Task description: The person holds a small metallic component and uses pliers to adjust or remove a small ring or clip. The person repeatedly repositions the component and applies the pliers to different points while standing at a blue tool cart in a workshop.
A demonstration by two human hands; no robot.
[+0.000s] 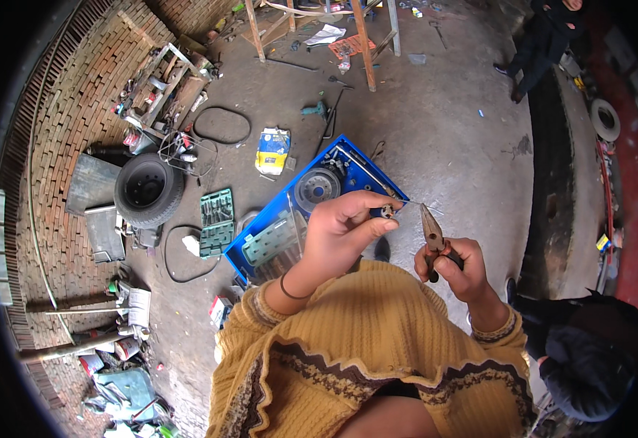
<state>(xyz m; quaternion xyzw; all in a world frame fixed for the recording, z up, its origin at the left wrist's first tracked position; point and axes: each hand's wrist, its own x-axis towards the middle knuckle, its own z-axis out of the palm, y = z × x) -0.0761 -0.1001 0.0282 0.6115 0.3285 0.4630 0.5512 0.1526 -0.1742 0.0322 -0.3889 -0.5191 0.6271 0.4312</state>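
Note:
My left hand (339, 232) is raised at chest height, pinching a small dark cylindrical part (386, 212) between thumb and fingers. A thin wire-like piece (409, 202) sticks out beside those fingers toward the right. My right hand (461, 269) grips needle-nose pliers (431, 228) by the handles, their worn metal jaws pointing up and away from me. The tips of the pliers lie close to the end of the thin piece; whether they touch I cannot tell. Below my left hand stands a blue tray (269, 212) holding a round metal part (317, 188) and tools.
An open green tool case (217, 223) lies left of the tray, near a tire (148, 191) and loose belts. Beyond are a yellow-and-blue bag (272, 151) and a drill (316, 109). One person (545, 44) stands far right; another (589, 358) is close at my right.

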